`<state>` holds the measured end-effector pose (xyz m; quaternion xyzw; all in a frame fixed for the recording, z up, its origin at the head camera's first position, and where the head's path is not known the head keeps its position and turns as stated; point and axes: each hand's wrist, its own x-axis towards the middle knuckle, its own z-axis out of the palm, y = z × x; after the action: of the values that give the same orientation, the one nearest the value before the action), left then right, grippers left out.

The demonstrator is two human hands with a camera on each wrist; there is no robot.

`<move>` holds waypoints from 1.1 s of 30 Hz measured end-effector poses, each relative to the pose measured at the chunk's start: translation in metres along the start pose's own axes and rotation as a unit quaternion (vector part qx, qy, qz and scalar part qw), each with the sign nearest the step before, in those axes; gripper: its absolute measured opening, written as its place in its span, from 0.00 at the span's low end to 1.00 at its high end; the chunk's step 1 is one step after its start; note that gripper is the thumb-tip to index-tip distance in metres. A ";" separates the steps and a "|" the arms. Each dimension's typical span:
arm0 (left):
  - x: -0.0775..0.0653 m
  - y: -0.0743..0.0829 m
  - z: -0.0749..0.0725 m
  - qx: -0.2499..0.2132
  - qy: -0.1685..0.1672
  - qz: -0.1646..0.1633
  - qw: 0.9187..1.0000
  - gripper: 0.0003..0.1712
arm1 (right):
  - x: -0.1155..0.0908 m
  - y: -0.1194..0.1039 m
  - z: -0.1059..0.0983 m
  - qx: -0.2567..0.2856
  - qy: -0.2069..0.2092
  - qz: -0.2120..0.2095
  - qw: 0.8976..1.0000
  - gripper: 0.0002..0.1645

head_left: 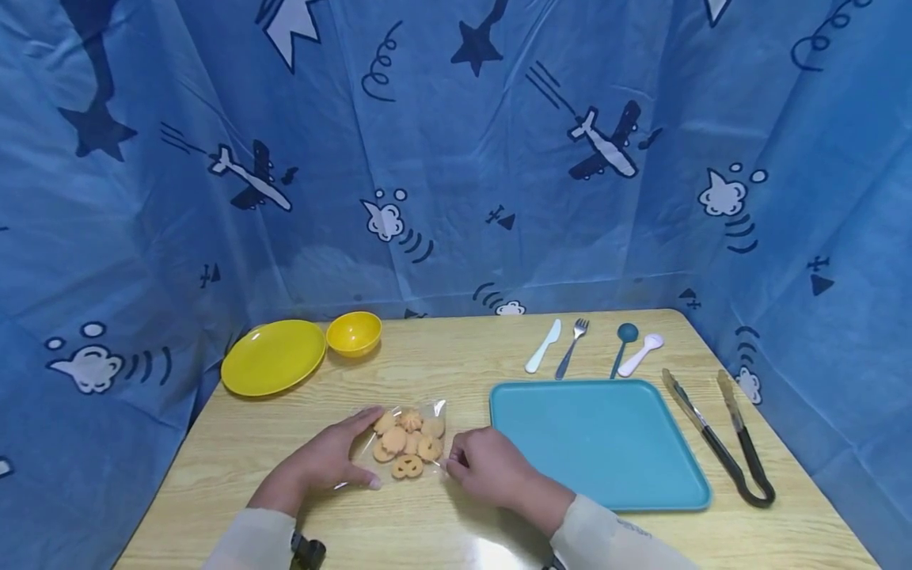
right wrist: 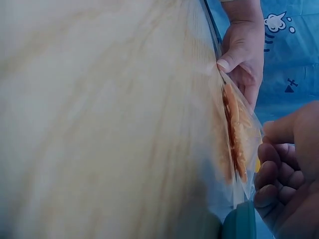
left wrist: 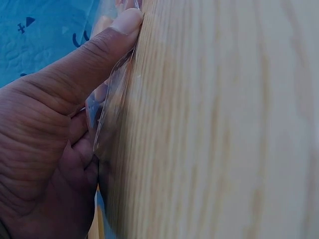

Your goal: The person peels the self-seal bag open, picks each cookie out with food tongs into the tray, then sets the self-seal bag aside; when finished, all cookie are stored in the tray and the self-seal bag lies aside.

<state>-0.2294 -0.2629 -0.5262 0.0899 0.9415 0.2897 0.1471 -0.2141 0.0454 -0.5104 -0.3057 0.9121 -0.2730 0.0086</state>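
A clear plastic bag of cookies lies on the wooden table. At its left end, my left hand spreads thumb and fingers wide, with the index finger at the far edge and the thumb at the near one. The left wrist view shows that straight thumb resting on the clear film. My right hand pinches the bag's right edge between thumb and curled fingers. From the right wrist, the bag appears edge-on between both hands.
Right of the bag lies a teal tray, with black-handled tongs beyond it. A white knife, a fork, a teal spoon and a pale spoon lie behind the tray. A yellow plate and bowl stand back left.
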 end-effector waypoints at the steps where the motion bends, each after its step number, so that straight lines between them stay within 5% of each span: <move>1: 0.000 0.000 0.000 0.001 -0.001 0.000 1.000 0.71 | -0.001 0.001 0.000 0.006 0.000 0.001 1.000 0.16; 11: -0.001 0.002 -0.002 -0.008 -0.004 0.011 1.000 0.72 | -0.006 0.004 -0.004 0.044 0.014 -0.003 0.999 0.16; 20: -0.001 0.004 -0.003 -0.005 -0.005 -0.002 1.000 0.73 | 0.000 0.005 -0.008 0.067 -0.014 0.016 0.998 0.15; 33: -0.003 0.004 -0.002 -0.013 -0.007 0.007 1.000 0.72 | 0.046 -0.016 -0.004 -0.040 -0.035 0.117 0.992 0.31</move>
<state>-0.2270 -0.2612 -0.5215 0.0971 0.9359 0.3023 0.1528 -0.2432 0.0106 -0.4924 -0.2068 0.9509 -0.2224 0.0602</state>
